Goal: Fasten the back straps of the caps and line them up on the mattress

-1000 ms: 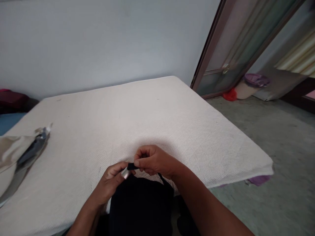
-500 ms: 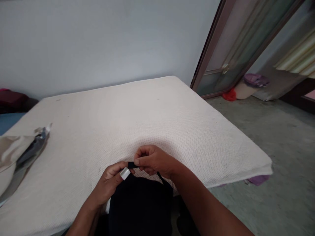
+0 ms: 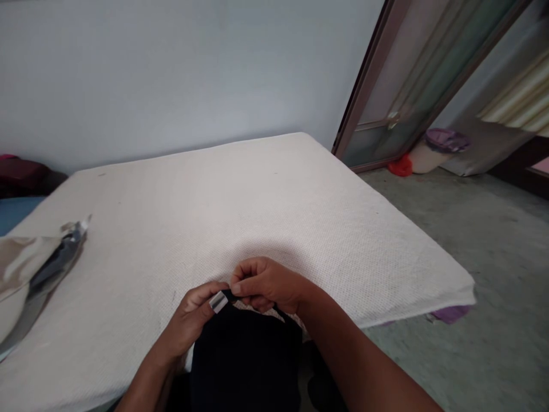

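A dark strap (image 3: 233, 296) is pinched between my two hands above the near edge of the bed. My left hand (image 3: 196, 312) is closed on its left end, with a shiny silver piece (image 3: 218, 302) at the thumb tip; whether that is worn or held I cannot tell. The fingers of my right hand (image 3: 261, 284) are closed on the strap just beside, almost touching the left fingertips. Below hangs a black cloth item (image 3: 246, 357) in front of my body, its kind unclear. Another thin stretch of strap runs from under my right hand down to its right corner.
A white textured cover (image 3: 214, 200) lies over the bed, which stands against a pale wall. Clear plastic packaging and beige cloth (image 3: 26, 269) lie at the left. Beyond the right edge are a glass sliding door (image 3: 398, 86) and a bin with a purple liner (image 3: 437, 149).
My right hand has moved slightly left and down toward my left hand, so less of the strap shows between them. The left hand stays nearly still.
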`<state>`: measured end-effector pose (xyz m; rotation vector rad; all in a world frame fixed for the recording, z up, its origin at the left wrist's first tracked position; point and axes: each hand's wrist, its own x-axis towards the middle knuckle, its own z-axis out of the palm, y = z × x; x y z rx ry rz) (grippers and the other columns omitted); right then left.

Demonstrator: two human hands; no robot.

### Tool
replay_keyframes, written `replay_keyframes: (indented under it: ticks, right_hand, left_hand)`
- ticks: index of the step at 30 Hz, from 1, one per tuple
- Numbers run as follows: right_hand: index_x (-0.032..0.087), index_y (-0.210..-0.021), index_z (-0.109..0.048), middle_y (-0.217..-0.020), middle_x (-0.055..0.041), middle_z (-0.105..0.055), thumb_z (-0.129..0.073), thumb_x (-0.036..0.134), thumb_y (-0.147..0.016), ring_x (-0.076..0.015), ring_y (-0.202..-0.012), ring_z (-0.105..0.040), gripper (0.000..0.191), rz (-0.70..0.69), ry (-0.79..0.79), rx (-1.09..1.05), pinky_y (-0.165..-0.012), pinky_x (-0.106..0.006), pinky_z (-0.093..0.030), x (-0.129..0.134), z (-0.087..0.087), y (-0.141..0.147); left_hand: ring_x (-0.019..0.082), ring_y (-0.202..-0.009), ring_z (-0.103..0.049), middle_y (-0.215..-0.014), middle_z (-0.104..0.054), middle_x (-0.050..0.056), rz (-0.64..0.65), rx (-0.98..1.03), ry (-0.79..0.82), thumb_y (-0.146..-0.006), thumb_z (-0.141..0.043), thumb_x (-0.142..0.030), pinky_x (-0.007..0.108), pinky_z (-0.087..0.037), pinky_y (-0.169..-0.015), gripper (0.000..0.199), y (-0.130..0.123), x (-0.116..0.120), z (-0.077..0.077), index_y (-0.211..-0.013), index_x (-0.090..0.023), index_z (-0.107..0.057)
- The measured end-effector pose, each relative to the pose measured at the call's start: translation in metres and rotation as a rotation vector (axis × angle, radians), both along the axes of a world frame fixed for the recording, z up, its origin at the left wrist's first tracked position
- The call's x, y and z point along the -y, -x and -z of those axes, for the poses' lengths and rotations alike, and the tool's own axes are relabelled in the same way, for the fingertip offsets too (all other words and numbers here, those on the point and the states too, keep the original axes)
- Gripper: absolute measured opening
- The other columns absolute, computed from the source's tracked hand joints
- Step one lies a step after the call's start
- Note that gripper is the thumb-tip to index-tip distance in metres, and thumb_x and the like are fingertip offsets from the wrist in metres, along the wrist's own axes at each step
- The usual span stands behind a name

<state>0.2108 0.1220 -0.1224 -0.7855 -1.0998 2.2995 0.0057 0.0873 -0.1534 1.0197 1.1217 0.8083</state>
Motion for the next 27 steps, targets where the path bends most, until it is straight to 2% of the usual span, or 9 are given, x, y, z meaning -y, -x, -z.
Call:
replay_keyframes:
  ticks: [8,14,18,27]
  right_hand:
    - [0.014,-0.075,-0.055,-0.054,0.0057,-0.05,-0.064,0.02,-0.073,-0.0018,-0.04,-0.035,0.011,-0.012,-0.058,0.072,-0.036,-0.014,-0.023,0.0,-0.002,-0.002]
    - [0.014,-0.076,-0.056,-0.056,0.0055,-0.049,-0.064,0.021,-0.073,-0.0022,-0.043,-0.038,0.011,-0.02,-0.148,0.181,-0.038,-0.014,-0.027,-0.001,-0.004,-0.003]
    - [0.014,-0.077,-0.057,-0.056,0.0053,-0.049,-0.064,0.021,-0.073,-0.0026,-0.044,-0.039,0.011,-0.025,-0.159,0.197,-0.039,-0.014,-0.029,-0.001,-0.003,-0.003]
    - [0.014,-0.077,-0.057,-0.057,0.0047,-0.051,-0.064,0.022,-0.073,-0.0027,-0.045,-0.039,0.011,-0.017,-0.181,0.21,-0.04,-0.014,-0.029,-0.001,-0.002,-0.004]
  left_hand:
    - [0.014,-0.067,-0.053,-0.073,-0.066,0.001,0.049,-0.043,-0.003,-0.071,-0.069,-0.043,0.023,-0.04,-0.063,0.028,0.003,-0.002,0.003,-0.089,-0.022,-0.073]
    - [0.016,-0.067,-0.055,-0.073,-0.067,0.003,0.046,-0.087,0.03,-0.071,-0.067,-0.046,0.024,-0.042,-0.062,0.03,-0.001,-0.001,-0.003,-0.086,-0.021,-0.073]
    - [0.016,-0.067,-0.055,-0.073,-0.067,0.002,0.034,-0.074,0.039,-0.072,-0.065,-0.045,0.024,-0.042,-0.061,0.028,-0.005,0.0,-0.007,-0.083,-0.02,-0.072]
    - [0.012,-0.055,-0.047,-0.063,-0.058,0.0,0.126,-0.014,0.074,-0.074,-0.062,-0.038,0.021,-0.034,-0.052,0.022,-0.007,-0.004,-0.007,-0.077,-0.017,-0.067]
